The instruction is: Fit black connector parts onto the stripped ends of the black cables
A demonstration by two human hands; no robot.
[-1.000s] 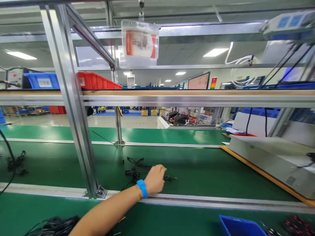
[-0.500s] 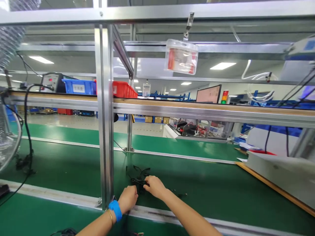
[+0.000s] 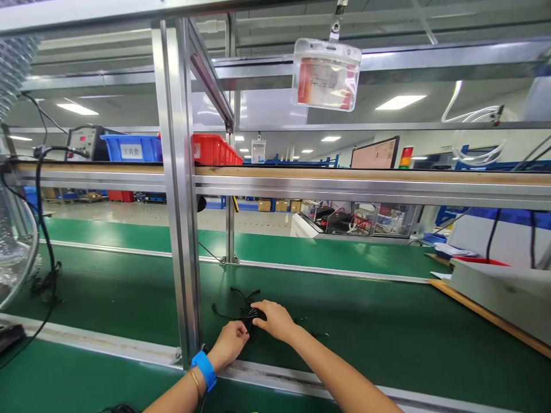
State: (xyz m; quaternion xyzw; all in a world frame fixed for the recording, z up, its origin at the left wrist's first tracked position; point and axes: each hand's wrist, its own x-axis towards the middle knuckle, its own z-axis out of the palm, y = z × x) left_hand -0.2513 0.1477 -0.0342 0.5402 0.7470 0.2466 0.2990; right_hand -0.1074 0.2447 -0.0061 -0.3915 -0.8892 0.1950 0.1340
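Note:
A tangled bundle of thin black cables [image 3: 248, 312] lies on the green belt, its loose ends fanning out to the left and back. My left hand [image 3: 232, 339], with a blue band at the wrist, is pinched at the bundle's near side. From the right, my right hand [image 3: 274, 321] curls its fingers and thumb round the other side of the same cables. Part of the bundle is hidden behind my fingers. A few more cable ends [image 3: 318, 334] show to the right, beyond my right wrist.
An aluminium upright [image 3: 178, 201] rises just left of my hands. Across the front runs a metal rail [image 3: 275, 376]. Overhead, a shelf [image 3: 301, 184] carries a blue bin [image 3: 133, 148] and a red bin [image 3: 215, 149]. A grey panel [image 3: 503, 304] stands at right.
My left hand has moved slightly right, up against the cables. The bundle has shifted a little, with one cable end now stretched out to the left. The view has tilted slightly.

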